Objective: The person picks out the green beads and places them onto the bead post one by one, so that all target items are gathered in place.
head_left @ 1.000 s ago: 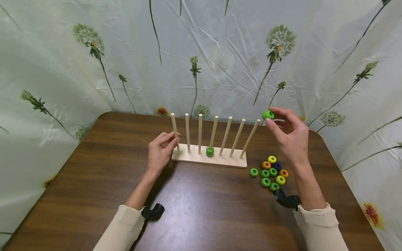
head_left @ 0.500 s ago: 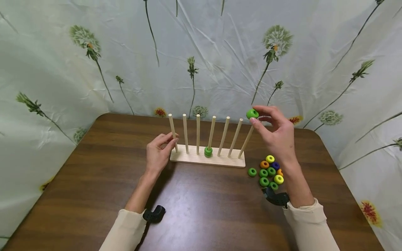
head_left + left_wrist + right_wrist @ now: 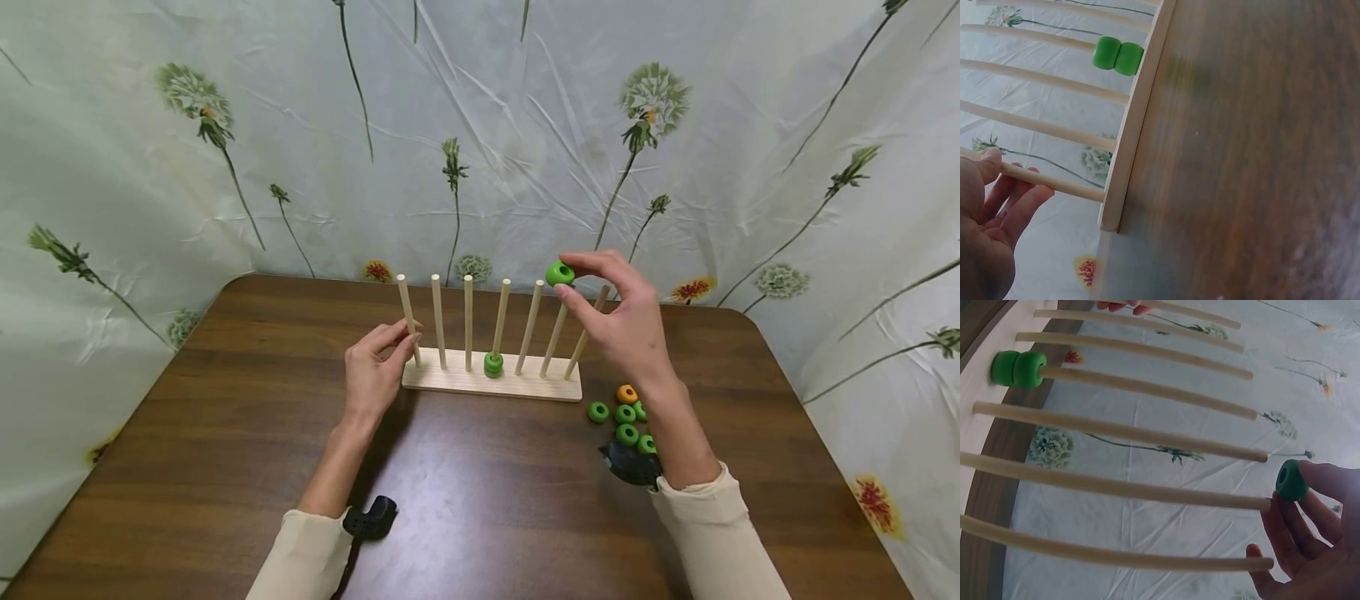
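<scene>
Held green ring (image 3: 559, 274): hanging at peg-tip height, near the tips of the fifth peg (image 3: 529, 325) and the sixth peg (image 3: 553, 343), counting from the left; not sitting on either. The right hand (image 3: 628, 323) is pinching it between thumb and fingertip, that grip spanning only the ring's width, the other fingers fanning out.

Pegged rack (image 3: 450, 381): standing on the worktop (image 3: 225, 417). Its middle peg (image 3: 502, 321) is carrying two stacked green rings (image 3: 492, 365) at the base. The left hand (image 3: 375, 367) is gripping the leftmost peg (image 3: 406, 304) low down, thumb and fingers closing on opposite sides, probably steadying the rack.

Loose on the worktop, right of the rack: five green rings (image 3: 627, 434) and one orange ring (image 3: 627, 394) are showing; the right forearm may be hiding more.

Risks (judged): the ring is presenting little surface, so a slip could be sending it rolling. Neighbouring tips are crowding the fingers; a knuckle catching the rightmost peg (image 3: 585, 337) could be jarring the rack. A loosening left grip would be leaving the base free to skid.
</scene>
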A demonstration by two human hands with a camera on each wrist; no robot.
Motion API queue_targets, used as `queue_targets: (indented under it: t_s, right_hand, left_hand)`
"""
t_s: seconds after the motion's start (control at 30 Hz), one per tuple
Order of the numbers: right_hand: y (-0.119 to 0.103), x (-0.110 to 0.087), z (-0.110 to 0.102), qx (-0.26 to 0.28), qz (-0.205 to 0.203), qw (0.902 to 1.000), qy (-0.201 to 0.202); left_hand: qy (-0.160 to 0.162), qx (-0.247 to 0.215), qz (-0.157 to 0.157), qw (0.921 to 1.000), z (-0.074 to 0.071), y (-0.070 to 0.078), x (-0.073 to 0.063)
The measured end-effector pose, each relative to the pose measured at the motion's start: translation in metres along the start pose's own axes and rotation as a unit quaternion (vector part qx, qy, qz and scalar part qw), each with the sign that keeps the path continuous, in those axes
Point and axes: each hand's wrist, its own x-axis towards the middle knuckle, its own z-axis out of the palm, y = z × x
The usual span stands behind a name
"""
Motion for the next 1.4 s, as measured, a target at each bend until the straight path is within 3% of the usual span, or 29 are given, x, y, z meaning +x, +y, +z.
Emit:
queue_targets:
  t_s: [1.0, 1.4]
  right_hand:
    - [-0.008, 0.009, 0.042, 0.022, -0.046, 0.9976, -0.045]
    - [-0.005, 0.007, 0.045, -0.031, -0.024, 0.997, -0.067]
  left_hand:
    - [-0.015, 0.002, -0.002, 0.9999, -0.003, -0.002, 0.002]
    - [-0.015, 0.015, 0.004, 0.9998, -0.001, -0.002, 0.002]
